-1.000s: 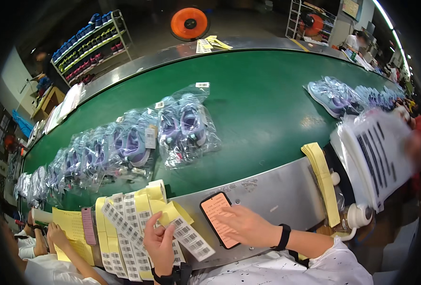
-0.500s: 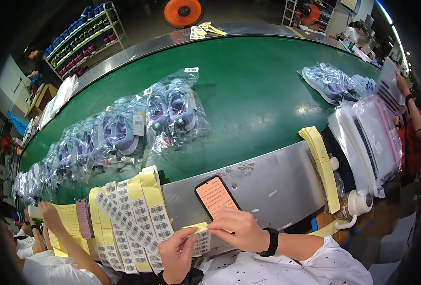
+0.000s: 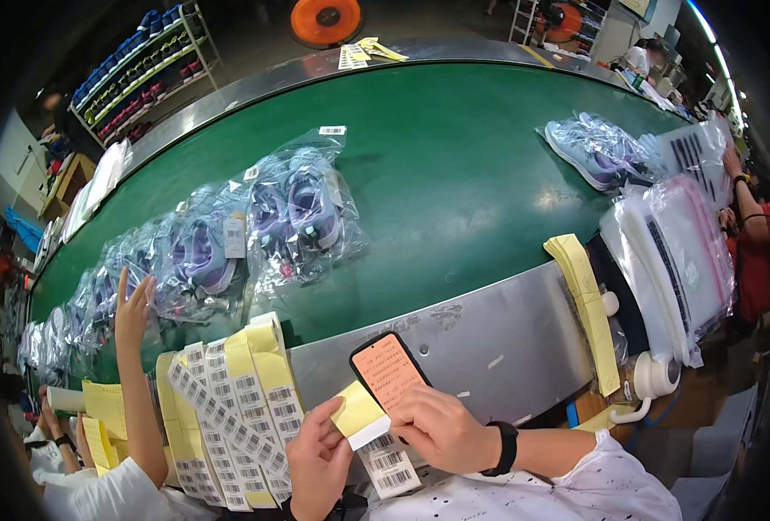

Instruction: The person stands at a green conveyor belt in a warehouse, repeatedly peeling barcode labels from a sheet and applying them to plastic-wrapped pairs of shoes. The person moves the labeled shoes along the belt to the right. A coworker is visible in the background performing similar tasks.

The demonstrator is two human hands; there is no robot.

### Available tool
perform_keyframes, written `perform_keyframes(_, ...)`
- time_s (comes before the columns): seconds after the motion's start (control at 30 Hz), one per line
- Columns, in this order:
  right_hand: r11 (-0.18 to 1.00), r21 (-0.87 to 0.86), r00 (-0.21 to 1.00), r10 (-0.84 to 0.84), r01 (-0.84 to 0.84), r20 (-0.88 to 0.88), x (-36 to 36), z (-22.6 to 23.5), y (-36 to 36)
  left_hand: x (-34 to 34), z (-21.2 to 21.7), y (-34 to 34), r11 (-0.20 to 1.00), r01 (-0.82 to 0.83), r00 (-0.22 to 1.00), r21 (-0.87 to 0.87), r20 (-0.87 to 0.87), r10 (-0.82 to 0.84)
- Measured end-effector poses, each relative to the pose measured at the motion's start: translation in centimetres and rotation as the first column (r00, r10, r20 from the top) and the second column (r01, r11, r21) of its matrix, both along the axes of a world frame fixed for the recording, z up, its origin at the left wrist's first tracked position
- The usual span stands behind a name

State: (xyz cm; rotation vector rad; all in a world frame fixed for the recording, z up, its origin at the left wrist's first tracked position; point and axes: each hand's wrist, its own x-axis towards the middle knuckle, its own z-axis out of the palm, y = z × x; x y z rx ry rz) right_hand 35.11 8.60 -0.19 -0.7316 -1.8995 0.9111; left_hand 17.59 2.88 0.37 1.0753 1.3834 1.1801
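Together, left hand (image 3: 315, 464) and right hand (image 3: 446, 427) pinch a label strip (image 3: 361, 409), fingertips nearly together; phone (image 3: 386, 370) at its twelve o'clock.

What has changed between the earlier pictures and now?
The right hand has drawn off the smartphone's screen toward the body; the left hand has shifted right. Both now hold a barcode-label strip. At left, a co-worker's hand has moved up from the yellow sheet toward the bagged sneakers. The smartphone still lies on the metal ledge.
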Motion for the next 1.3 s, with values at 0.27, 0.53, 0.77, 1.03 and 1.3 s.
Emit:
perform_keyframes(0.27, 0.884, -0.414, 0.914, -0.333, 0.216, -0.232, 7.7, 3.8, 15.2, -3.3, -1.0, 2.9, 0.982, -0.186, 0.977, -0.014, -0.103, 0.184)
perform_keyframes(0.53, 0.222, 0.319, 0.115, -0.940, 0.921, 0.322, 33.9, -7.8, 38.5, -4.2, -5.1, 3.7, 0.911, -0.352, 0.932, -0.214, -0.164, 0.322)
perform_keyframes(0.77, 0.253, 0.724, -0.369, -0.726, 0.642, 0.580, 41.4, -9.8, 37.6, -3.6, -4.3, 4.4, 0.925, -0.330, 0.928, -0.187, -0.247, 0.281)
perform_keyframes(1.03, 0.729, 0.158, 0.508, -0.599, 0.666, 0.619, 21.9, -5.0, 37.1, -3.2, -4.3, 4.2, 0.937, -0.294, 0.950, -0.188, -0.168, 0.265)
perform_keyframes(1.3, 0.997, -0.069, 0.997, -0.049, 0.045, -0.052, 7.7, 5.2, 32.3, -4.3, -6.5, 3.8, 0.934, -0.287, 0.955, -0.213, -0.141, 0.261)
